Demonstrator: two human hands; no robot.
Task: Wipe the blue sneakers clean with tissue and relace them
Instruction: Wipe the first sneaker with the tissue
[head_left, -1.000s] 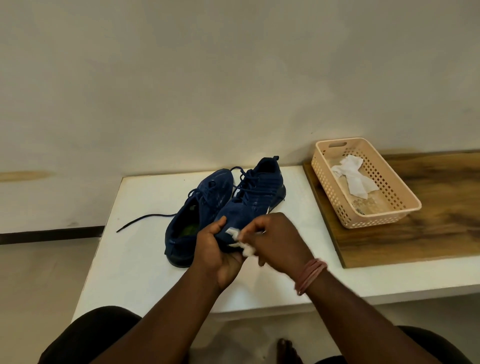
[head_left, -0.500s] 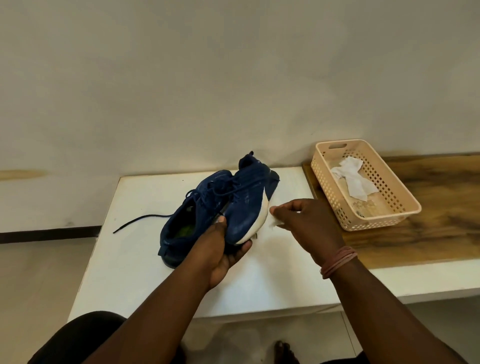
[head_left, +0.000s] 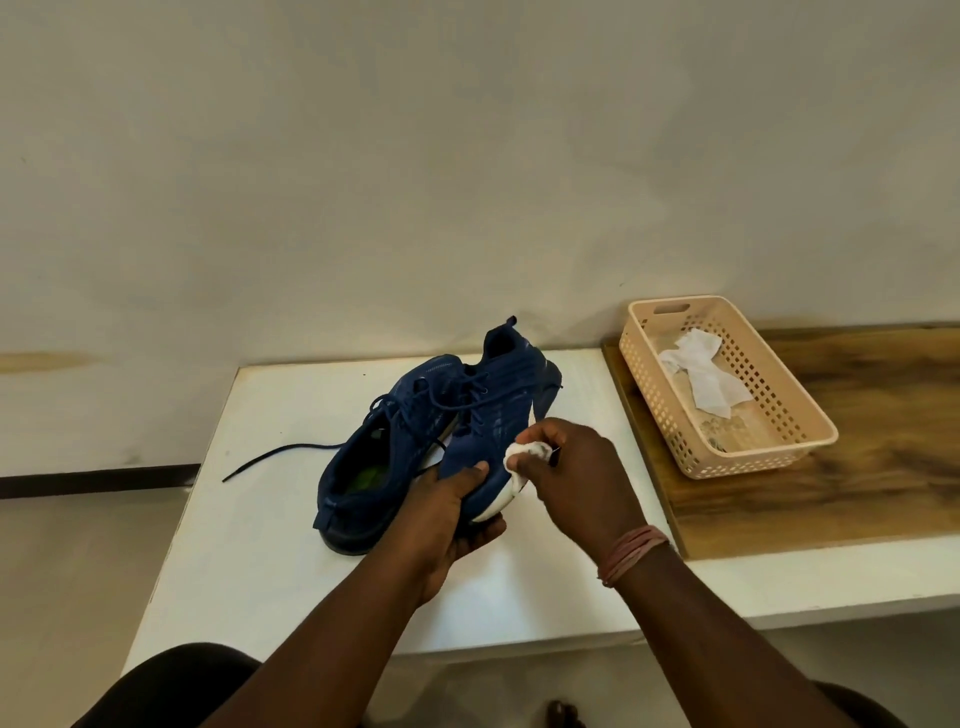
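At frame centre, the left hand (head_left: 447, 512) is gripping a blue sneaker (head_left: 496, 415) by its toe, hiding it. The right hand (head_left: 574, 475) is pinching crumpled tissue (head_left: 524, 457) against its side, fingertips hidden. The second sneaker (head_left: 384, 452) is lying beside it on the white table (head_left: 260, 519).

Soft, even indoor light, nothing harsh

Only faint shadows on the white table (head_left: 270, 519); wide-angle lens bends the edges a bit, and the wooden board (head_left: 857, 467) looks kinda smeared.
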